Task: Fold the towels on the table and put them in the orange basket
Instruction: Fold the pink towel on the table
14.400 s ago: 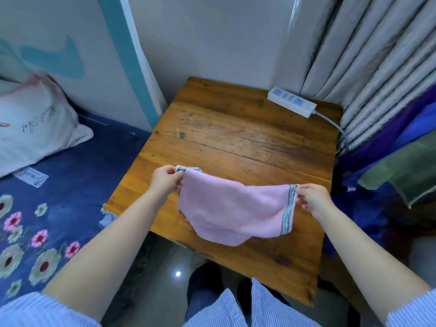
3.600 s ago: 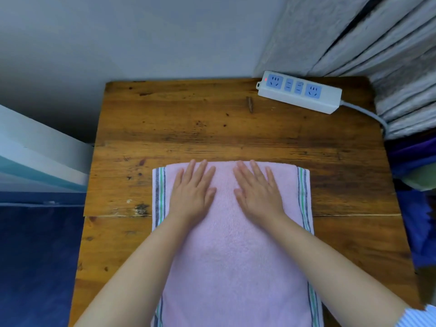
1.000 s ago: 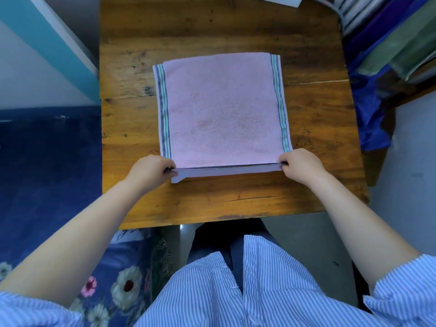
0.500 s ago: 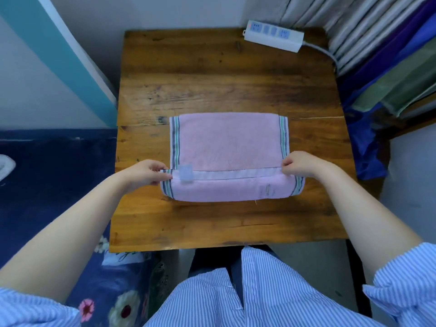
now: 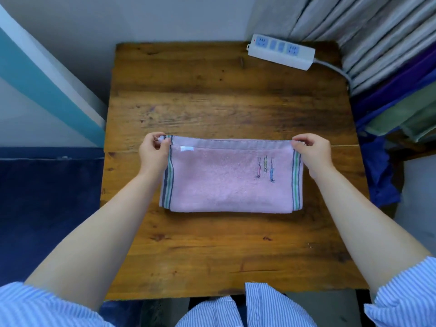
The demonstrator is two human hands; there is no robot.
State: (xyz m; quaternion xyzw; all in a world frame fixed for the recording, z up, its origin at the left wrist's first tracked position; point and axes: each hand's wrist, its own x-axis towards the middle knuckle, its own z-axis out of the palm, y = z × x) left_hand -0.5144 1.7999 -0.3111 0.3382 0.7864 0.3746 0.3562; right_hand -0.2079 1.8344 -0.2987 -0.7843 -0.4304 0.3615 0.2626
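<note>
— How did the pink towel (image 5: 230, 179) look?

— It lay folded in half on the wooden table (image 5: 212, 95), a wide flat rectangle. Striped bands in grey, green and dark blue ran down each short end. A small white label sat near its far left corner, and a little embroidered motif of three coloured strokes showed toward its right end. The fold ran along its near edge; the hemmed edges met along its far edge.

— And where on the table was it?

— Roughly at the table's middle, with bare wood on every side of it.

— What were the hands doing?

— The left hand (image 5: 153, 153) pinched the towel's far left corner between thumb and fingertips. The right hand (image 5: 311, 152) pinched the towel's far right corner the same way, fingers curled over the hem. Both forearms reached in past the towel's short ends.

— Any container near the towel?

— None was in view. A white power strip (image 5: 280, 52) lay beyond the towel at the table's far right corner, its cable running off the edge. Right of the towel, past the table, purple, blue and green cloths (image 5: 401, 100) hung beside grey curtains (image 5: 354, 27).
</note>
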